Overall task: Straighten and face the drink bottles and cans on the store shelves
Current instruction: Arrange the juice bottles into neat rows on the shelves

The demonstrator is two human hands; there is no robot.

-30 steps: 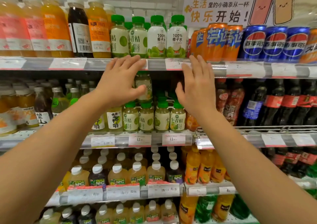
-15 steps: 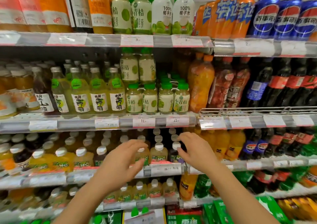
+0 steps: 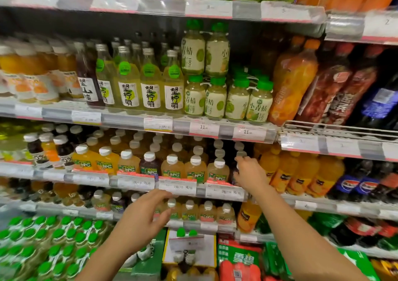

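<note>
- The right hand [image 3: 249, 172] is reaching into the right end of the white-capped juice row, its fingers curling around a dark bottle [image 3: 234, 174] that it is mostly hiding; whether the grip is fully closed I cannot tell.
- The left hand [image 3: 143, 218] is hovering with fingers spread and empty, in front of the shelf below, just under the price rail [image 3: 178, 187].
- The NFC juice bottles [image 3: 195, 168] are standing upright on that shelf, labels mostly facing forward, touching side by side.
- These small full plastic bottles are probably moderately heavy, stiff and smooth; gripping around the shoulder or body and twisting looks safer than pinching the cap.
- Tight neighbours could be tipping if one is nudged sideways.
</note>
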